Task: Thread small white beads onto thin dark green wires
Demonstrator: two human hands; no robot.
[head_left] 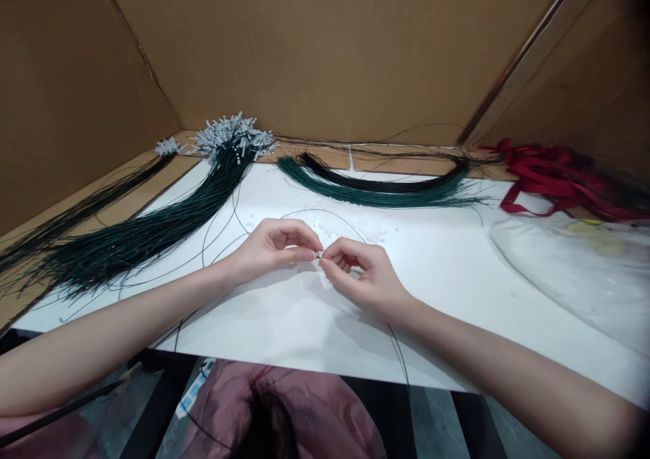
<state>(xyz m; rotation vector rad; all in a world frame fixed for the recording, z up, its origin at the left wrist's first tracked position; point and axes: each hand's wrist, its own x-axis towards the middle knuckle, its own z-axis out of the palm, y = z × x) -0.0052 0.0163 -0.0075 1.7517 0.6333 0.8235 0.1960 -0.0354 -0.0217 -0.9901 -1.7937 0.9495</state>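
Over the white tabletop (284, 323), my left hand (271, 242) and my right hand (365, 273) meet fingertip to fingertip. Each pinches a thin dark cord (400, 351) between thumb and index finger. A short dark bit of it shows between the fingertips, with something small and white beside it, too small to make out. One length of the cord arcs behind my hands, and another runs down past my right wrist over the table's front edge. Small loose white beads (332, 227) lie scattered just behind my fingers.
Left lies a thick bundle of dark green cords (152, 239) with white-beaded ends (228, 137), beside a thinner bundle (101, 191). Behind are curved green and black cords (380, 191). Red ribbon (548, 175) and a clear plastic bag (573, 269) lie right. Cardboard walls (325, 53) enclose the back.
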